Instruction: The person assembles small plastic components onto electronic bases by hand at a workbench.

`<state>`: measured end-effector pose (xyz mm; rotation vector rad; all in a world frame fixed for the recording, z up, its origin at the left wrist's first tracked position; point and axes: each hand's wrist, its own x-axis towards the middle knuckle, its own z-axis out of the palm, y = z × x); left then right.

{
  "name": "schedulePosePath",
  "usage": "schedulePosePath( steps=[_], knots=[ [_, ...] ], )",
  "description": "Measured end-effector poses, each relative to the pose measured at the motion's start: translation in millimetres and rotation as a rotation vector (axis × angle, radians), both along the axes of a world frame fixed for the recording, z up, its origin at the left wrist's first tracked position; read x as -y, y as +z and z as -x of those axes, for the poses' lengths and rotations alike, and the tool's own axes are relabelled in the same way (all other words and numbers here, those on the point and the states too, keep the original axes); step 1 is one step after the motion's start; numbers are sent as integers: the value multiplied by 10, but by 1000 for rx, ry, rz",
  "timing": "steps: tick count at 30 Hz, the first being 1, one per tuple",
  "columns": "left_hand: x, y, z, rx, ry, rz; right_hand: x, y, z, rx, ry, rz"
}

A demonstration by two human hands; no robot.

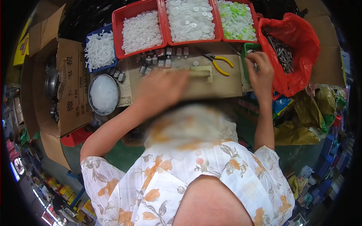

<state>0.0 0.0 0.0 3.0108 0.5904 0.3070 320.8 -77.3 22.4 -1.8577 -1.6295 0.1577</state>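
My left hand (162, 88) is smeared by motion over the cardboard work surface (226, 86), just left of a pale yellowish block (201, 73). Its fingers are too blurred to make out. At the right, my right hand (261, 69) reaches over a small green tray (244, 60), fingertips bent together at its contents. Small shiny metal pieces (256, 67) show beneath the fingers; whether any is pinched is hidden. Between the hands lie pliers with yellow handles (223, 64). Several small motors (168, 52) stand and lie behind my left hand.
Red trays (163, 23) of small white and greenish plastic parts line the back. A blue tray (89, 56) holds white rods. Left are a bowl of whitish translucent material (104, 94) and an opened cardboard box (75, 90). A red plastic bag (307, 45) holding metal parts stands right.
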Motion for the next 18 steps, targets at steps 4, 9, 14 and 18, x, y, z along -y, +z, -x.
schedulePosePath(
  steps=[4,9,14,18],
  knots=[
    [-95,137,-191,82,4,200,128,-125,-376,178,-81,91],
    [-419,352,-787,280,-78,194,127,-133,-428,123,-98,97],
    [-954,212,-1669,457,-14,126,126,-110,-423,-28,-129,45],
    [-1183,53,-2113,368,36,-18,127,-135,-445,-60,-118,-31]
  ],
)
